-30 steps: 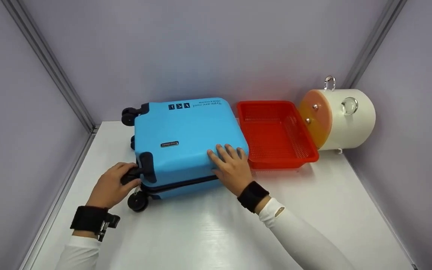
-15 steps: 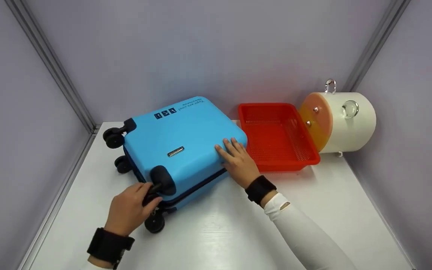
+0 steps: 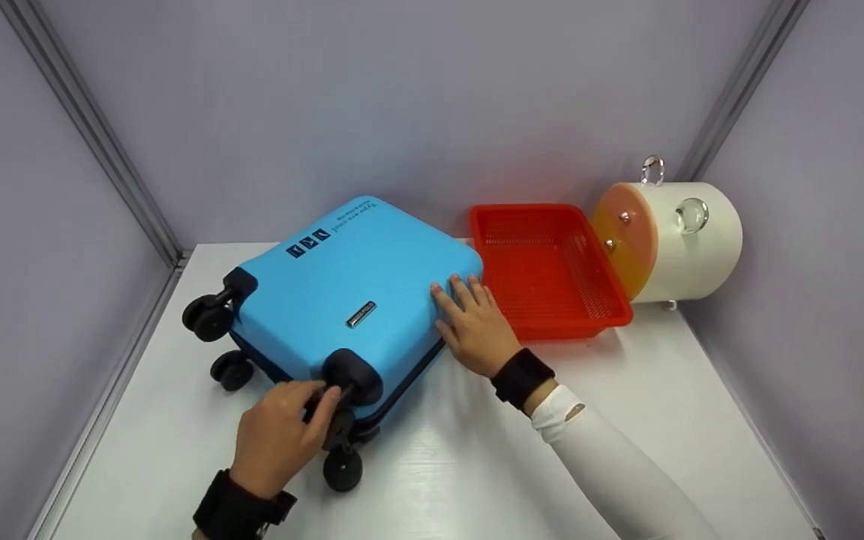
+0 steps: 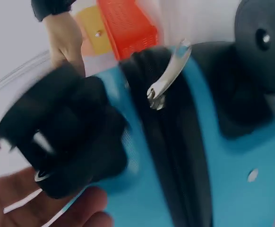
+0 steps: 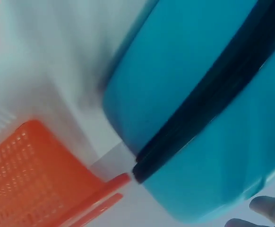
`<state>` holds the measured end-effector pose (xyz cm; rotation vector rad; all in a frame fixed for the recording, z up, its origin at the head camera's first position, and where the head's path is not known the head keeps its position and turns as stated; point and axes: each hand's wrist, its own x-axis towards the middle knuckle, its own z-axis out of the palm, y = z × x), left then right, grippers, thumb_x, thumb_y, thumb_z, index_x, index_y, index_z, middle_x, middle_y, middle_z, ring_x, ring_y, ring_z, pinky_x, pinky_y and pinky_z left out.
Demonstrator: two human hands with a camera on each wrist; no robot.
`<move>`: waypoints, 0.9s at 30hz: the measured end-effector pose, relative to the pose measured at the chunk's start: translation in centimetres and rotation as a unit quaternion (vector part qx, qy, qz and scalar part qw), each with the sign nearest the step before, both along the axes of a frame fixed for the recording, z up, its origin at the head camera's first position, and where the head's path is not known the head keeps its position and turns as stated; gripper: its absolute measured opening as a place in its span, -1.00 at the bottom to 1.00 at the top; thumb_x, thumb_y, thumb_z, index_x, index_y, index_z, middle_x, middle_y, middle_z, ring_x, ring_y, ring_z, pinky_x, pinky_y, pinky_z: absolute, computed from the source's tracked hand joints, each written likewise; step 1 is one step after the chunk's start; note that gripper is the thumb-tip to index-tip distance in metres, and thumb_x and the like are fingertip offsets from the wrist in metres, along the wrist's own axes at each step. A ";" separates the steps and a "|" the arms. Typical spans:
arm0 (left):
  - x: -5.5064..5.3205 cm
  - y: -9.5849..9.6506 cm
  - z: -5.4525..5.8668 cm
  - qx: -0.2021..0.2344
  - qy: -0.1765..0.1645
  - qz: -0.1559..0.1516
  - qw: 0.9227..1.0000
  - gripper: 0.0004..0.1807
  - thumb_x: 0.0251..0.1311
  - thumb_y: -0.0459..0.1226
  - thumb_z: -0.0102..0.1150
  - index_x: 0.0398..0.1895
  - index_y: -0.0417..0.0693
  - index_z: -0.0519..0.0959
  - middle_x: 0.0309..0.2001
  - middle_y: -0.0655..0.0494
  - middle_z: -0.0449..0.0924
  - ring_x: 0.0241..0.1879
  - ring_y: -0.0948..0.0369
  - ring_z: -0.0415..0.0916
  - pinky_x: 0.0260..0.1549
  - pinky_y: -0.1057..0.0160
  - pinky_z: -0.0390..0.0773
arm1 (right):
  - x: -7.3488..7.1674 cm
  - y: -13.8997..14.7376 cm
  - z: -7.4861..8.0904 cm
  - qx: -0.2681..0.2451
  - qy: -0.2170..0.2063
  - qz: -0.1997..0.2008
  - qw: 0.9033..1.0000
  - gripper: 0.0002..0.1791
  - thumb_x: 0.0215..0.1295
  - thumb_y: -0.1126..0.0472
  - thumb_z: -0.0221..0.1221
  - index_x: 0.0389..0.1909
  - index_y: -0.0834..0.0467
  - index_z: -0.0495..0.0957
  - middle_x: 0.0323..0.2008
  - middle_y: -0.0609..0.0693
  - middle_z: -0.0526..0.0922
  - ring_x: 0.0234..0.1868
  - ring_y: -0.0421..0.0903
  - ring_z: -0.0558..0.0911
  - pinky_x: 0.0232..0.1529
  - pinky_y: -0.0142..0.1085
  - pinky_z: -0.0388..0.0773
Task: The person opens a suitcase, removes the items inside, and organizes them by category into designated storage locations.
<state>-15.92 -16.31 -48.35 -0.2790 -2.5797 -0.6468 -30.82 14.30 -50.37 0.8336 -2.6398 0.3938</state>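
A light-blue hard-shell suitcase [image 3: 394,262] lies flat and askew, its black wheels toward the near left. My left hand [image 3: 278,431] grips the near upper wheel, thumb on one side. In the left wrist view, fingers [image 4: 92,205] curl beneath that black wheel [image 4: 76,127], and a metal zipper pull [image 4: 170,73] shows on the suitcase's dark seam. My right hand [image 3: 477,326] rests with fingers spread on the suitcase's right near corner. Only its fingertips [image 5: 270,208] appear in the right wrist view, at the blue shell's edge.
A red perforated basket [image 3: 533,208] stands close to the suitcase's right side. Beyond it lies a white cylinder [image 3: 702,255] with an orange and yellow end and clear ring handles. Grey walls [image 3: 432,97] enclose the white table [image 3: 432,502] at the back and sides.
The suitcase has turned, its wheeled end swinging toward the near side along with my left hand. My right hand stays on the corner and shifts slightly. The basket and cylinder stay put.
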 end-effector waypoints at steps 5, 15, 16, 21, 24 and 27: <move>-3.1 -3.0 1.6 0.010 0.075 0.035 0.997 -0.73 0.37 -0.28 0.39 -0.04 -0.35 0.73 -0.02 -0.34 0.73 0.00 -0.27 0.68 -0.07 -0.25 0.70 | 3.0 -2.5 1.4 -0.020 0.034 0.060 0.997 -0.39 0.66 -0.03 0.17 0.58 0.13 0.43 0.56 0.37 0.39 0.56 0.45 0.38 0.51 0.37 0.35; -9.2 -9.1 3.3 -0.031 -0.011 0.106 0.994 -0.41 0.38 -0.41 0.01 0.43 -0.57 0.37 0.38 -0.66 0.36 0.36 -0.55 0.32 0.30 -0.58 0.34 | 7.9 -7.3 2.1 -0.076 -0.002 0.020 0.997 -0.08 0.45 -0.40 0.26 0.57 0.15 0.43 0.55 0.43 0.38 0.48 0.56 0.44 0.41 0.33 0.49; -9.5 -9.6 3.2 -0.038 -0.030 0.108 0.993 -0.40 0.39 -0.40 -0.02 0.45 -0.58 0.34 0.38 -0.68 0.34 0.37 -0.57 0.30 0.31 -0.59 0.32 | 8.0 -7.5 1.9 -0.071 -0.007 0.017 0.997 -0.07 0.44 -0.41 0.26 0.58 0.14 0.42 0.56 0.43 0.37 0.49 0.57 0.42 0.40 0.32 0.50; -10.7 -11.1 2.6 -0.056 -0.082 0.105 0.990 -0.40 0.45 -0.38 -0.10 0.44 -0.66 0.30 0.35 -0.73 0.34 0.32 -0.63 0.31 0.25 -0.59 0.38 | 8.4 -8.2 0.9 -0.038 -0.009 0.019 0.999 -0.06 0.46 -0.42 0.24 0.61 0.13 0.40 0.57 0.42 0.36 0.52 0.61 0.35 0.35 0.28 0.56; -11.2 -11.7 2.3 -0.052 -0.081 0.100 0.990 -0.42 0.45 -0.41 -0.10 0.41 -0.71 0.31 0.33 -0.73 0.36 0.28 -0.63 0.35 0.19 -0.56 0.45 | 8.6 -8.3 0.5 -0.025 0.006 0.021 0.999 -0.05 0.47 -0.42 0.24 0.61 0.14 0.38 0.57 0.43 0.36 0.52 0.62 0.34 0.34 0.26 0.58; -11.3 -11.9 1.9 -0.043 -0.069 0.098 0.992 -0.47 0.47 -0.43 -0.09 0.38 -0.69 0.36 0.29 -0.71 0.40 0.23 -0.61 0.38 0.11 -0.53 0.50 | 8.6 -8.2 0.3 -0.013 0.019 0.027 0.999 -0.06 0.49 -0.39 0.23 0.62 0.16 0.37 0.55 0.45 0.37 0.51 0.61 0.36 0.35 0.24 0.58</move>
